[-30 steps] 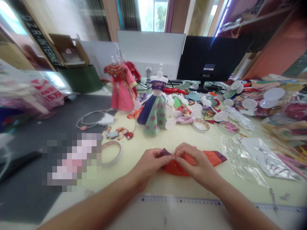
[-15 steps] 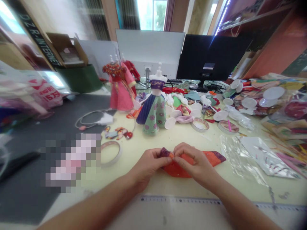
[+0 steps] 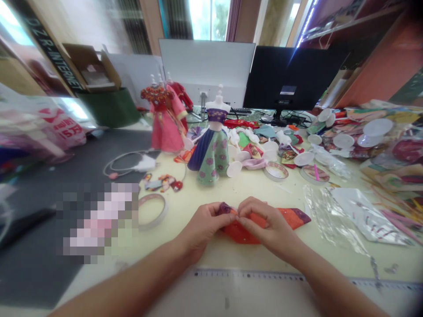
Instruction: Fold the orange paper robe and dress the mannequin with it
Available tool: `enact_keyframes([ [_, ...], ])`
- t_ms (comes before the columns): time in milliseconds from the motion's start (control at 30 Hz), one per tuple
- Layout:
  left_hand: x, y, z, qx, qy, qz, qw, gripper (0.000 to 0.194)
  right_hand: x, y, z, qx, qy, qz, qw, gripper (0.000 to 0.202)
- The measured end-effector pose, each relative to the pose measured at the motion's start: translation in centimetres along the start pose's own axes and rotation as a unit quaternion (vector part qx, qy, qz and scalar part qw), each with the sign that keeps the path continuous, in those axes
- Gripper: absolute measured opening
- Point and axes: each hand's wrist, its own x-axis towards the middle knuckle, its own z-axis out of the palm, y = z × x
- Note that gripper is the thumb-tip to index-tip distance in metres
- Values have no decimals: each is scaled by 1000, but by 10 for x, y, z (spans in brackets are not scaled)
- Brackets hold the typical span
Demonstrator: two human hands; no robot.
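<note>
An orange-red piece of fabric (image 3: pixel 243 233) with dark purple patterned edges lies partly on the pale table, its pointed end sticking out to the right. My left hand (image 3: pixel 206 226) pinches its purple-trimmed left edge between thumb and fingers. Close against it, my right hand (image 3: pixel 264 222) has thumb and forefinger pressed together at the same edge; anything tiny between those fingertips is hidden. Beyond my hands stands a small dress form (image 3: pixel 216 145) in a purple top and a blue and green floral skirt.
A ruler (image 3: pixel 249 275) lies along the near side. Rolls of tape (image 3: pixel 161 215), a white cable (image 3: pixel 145 164) and a clear plastic bag (image 3: pixel 333 220) surround the hands. Behind are dressed forms (image 3: pixel 165 132), scattered doll clothes (image 3: pixel 254 152) and two monitors (image 3: pixel 294 79).
Both hands keep their pinch on the fabric's edge. The fingertips have shifted very slightly to the left; everything else stays in place.
</note>
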Motion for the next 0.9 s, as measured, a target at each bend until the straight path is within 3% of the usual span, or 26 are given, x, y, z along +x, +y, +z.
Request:
enact_keyframes([
  [533, -1, 0, 0, -9, -13, -17, 1000, 16, 0, -1, 0, -31, -2, 43, 999, 13],
  [900, -1, -1, 0, 10, 9, -9, 1000, 19, -1, 0, 1, -45, -15, 42, 998, 12],
])
